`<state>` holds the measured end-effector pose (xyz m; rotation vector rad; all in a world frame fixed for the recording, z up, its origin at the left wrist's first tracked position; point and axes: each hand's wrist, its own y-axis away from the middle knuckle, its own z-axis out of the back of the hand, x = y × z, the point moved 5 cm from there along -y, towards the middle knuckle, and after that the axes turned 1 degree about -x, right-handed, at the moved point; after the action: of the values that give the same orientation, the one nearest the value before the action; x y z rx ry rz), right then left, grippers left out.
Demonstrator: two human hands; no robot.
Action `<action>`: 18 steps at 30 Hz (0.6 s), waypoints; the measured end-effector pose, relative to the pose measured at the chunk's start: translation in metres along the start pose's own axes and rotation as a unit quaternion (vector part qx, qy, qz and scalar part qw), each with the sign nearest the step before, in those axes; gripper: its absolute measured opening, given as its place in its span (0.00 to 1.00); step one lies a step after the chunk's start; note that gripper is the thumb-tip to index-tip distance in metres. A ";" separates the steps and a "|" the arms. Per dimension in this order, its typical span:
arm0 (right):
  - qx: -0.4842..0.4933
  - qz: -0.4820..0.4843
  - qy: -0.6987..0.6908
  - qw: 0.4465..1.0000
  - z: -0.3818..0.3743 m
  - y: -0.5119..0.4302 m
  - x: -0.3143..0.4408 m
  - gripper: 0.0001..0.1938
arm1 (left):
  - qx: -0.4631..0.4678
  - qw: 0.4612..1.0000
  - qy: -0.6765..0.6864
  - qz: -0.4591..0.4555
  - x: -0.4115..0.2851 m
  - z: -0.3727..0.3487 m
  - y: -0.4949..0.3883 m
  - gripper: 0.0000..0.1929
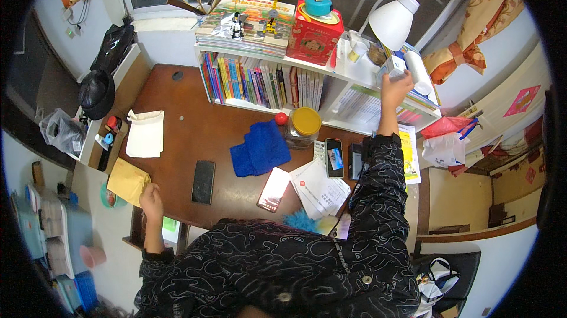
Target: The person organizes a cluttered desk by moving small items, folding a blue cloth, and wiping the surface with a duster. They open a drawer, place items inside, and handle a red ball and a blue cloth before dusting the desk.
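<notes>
At the desk's left edge, my left hand [151,200] grips the corner of a yellow paper envelope [127,180]. My right hand [397,89] reaches far out to the top of the white shelf unit [354,67]. Its thumb and fingers are around a small white box [392,68]; whether the box still rests on the shelf I cannot tell. A white roll [417,72] lies just right of that box, and a white desk lamp [392,21] stands behind it. Near my left hand are a cream cloth pouch [145,135] and a dark phone [203,182].
On the brown desk [177,96] lie a folded blue cloth [261,149], a yellow-lidded jar [305,125], a red ball [281,118], papers [321,189] and more phones. A red tin [315,32] and a yellow toy crane [270,3] top the shelf. An open drawer [170,231] juts out.
</notes>
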<state>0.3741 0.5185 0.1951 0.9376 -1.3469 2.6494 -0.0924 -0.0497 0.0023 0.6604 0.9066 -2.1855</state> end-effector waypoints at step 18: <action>0.252 0.348 0.039 0.902 -0.050 0.078 0.109 0.18 | -0.024 0.998 0.000 0.054 0.027 0.020 0.019 0.07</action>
<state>0.2382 0.4808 0.1728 0.3718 -1.1445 3.6501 -0.0998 -0.0847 -0.0107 0.6708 0.8999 -2.0612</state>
